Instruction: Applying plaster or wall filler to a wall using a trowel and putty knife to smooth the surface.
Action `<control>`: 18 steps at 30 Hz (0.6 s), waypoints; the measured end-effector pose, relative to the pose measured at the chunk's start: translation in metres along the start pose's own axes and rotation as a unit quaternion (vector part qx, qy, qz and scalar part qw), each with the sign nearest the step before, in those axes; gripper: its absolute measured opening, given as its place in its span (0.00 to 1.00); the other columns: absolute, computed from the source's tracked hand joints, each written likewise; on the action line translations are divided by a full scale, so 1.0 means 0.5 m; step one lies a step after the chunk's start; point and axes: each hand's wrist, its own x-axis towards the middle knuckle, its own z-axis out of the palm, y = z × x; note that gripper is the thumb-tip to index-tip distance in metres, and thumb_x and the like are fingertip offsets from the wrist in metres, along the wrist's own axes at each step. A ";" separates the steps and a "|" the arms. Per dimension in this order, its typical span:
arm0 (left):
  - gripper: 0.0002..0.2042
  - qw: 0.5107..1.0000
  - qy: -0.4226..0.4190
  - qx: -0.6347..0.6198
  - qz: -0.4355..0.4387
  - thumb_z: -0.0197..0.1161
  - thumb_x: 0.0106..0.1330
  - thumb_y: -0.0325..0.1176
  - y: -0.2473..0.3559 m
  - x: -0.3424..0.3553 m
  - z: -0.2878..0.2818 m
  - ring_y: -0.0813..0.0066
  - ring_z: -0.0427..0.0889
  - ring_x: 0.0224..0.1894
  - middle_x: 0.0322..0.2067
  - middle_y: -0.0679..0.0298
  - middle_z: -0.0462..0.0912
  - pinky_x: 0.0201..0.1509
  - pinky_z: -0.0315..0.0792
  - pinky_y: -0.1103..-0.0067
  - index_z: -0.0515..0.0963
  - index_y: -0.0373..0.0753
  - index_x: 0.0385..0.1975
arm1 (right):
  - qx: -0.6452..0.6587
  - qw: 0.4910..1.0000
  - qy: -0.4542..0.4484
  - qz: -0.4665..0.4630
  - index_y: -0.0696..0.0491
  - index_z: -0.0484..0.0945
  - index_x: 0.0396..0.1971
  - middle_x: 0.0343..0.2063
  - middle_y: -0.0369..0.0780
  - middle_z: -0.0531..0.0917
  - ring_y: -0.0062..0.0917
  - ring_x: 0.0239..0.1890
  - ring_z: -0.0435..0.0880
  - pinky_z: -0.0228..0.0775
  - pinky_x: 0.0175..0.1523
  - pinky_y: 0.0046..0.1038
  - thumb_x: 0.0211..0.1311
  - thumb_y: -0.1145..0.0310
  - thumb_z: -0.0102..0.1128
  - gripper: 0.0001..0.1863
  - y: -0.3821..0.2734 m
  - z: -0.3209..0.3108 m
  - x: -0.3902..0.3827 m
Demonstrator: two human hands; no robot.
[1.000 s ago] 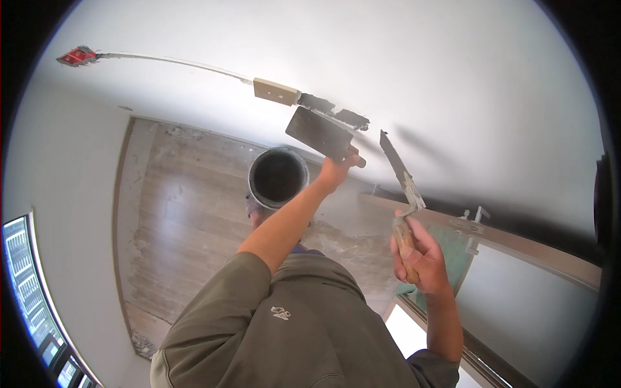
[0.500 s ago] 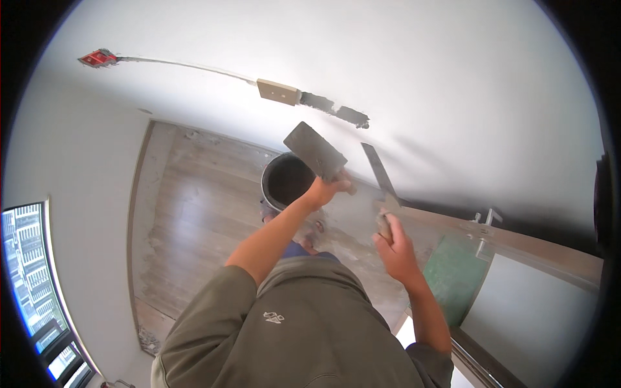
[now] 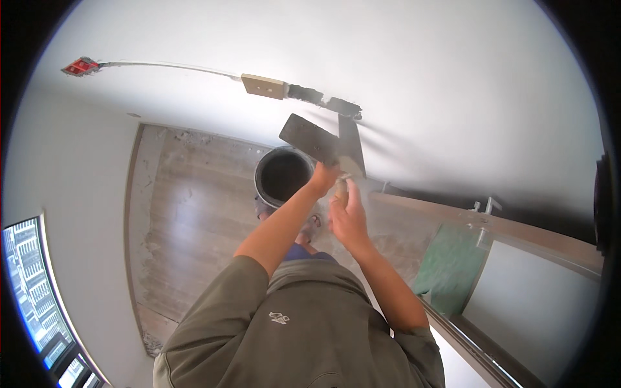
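While the left hand (image 3: 325, 178) holds out the flat grey board (image 3: 309, 137), the right hand (image 3: 349, 216) has swung in from the right over the last second, so the trowel (image 3: 351, 145) that stood apart from the board now overlaps its near end in this view; whether they touch cannot be told. That suggests the two tools are being used as a pair. The left fingers look clamped round the board's grip, their tips hidden, with the board reaching up and left beyond them. The right fingers are wrapped round the trowel's handle, its blade pointing past them toward the dark patches (image 3: 343, 107) on the wall (image 3: 453, 77). Both forearms reach forward and converge, hands close together. Left of the left fingers is the bucket (image 3: 259, 187).
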 end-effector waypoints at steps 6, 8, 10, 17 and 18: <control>0.11 0.999 -0.017 -0.012 -0.032 0.63 0.54 0.23 0.044 -0.018 0.000 0.73 0.78 0.38 0.34 0.64 0.79 0.42 0.72 0.76 0.77 0.35 0.38 | -0.106 0.993 0.049 -0.025 0.61 0.56 0.65 0.47 0.56 0.78 0.48 0.46 0.80 0.71 0.51 0.42 0.64 0.69 0.48 0.30 0.007 -0.017 -0.017; 0.09 0.999 -0.030 -0.007 -0.020 0.62 0.58 0.23 0.061 -0.029 0.001 0.77 0.75 0.35 0.31 0.67 0.76 0.38 0.70 0.78 0.76 0.37 0.39 | -0.195 0.973 0.085 -0.092 0.61 0.55 0.66 0.28 0.45 0.79 0.30 0.25 0.79 0.73 0.33 0.31 0.65 0.69 0.48 0.30 0.015 -0.017 -0.019; 0.08 0.999 -0.040 0.001 -0.006 0.61 0.62 0.23 0.067 -0.036 0.000 0.81 0.73 0.32 0.28 0.70 0.73 0.34 0.68 0.80 0.74 0.39 0.39 | -0.219 0.963 0.104 -0.122 0.62 0.56 0.65 0.35 0.50 0.79 0.37 0.33 0.80 0.73 0.40 0.35 0.65 0.69 0.49 0.30 0.011 -0.020 -0.028; 0.11 0.997 -0.042 -0.042 -0.049 0.62 0.60 0.21 0.037 -0.097 -0.042 0.80 0.75 0.34 0.31 0.69 0.73 0.39 0.73 0.80 0.73 0.38 0.41 | -0.245 0.954 0.068 -0.160 0.65 0.61 0.61 0.50 0.60 0.75 0.53 0.50 0.77 0.69 0.56 0.41 0.65 0.66 0.54 0.29 0.010 -0.068 -0.080; 0.11 0.995 -0.043 -0.049 -0.073 0.62 0.60 0.21 0.033 -0.112 -0.057 0.80 0.75 0.35 0.32 0.68 0.74 0.40 0.74 0.80 0.72 0.38 0.42 | -0.245 0.954 0.064 -0.162 0.65 0.61 0.61 0.50 0.60 0.75 0.53 0.50 0.77 0.69 0.56 0.41 0.65 0.66 0.54 0.29 0.023 -0.076 -0.088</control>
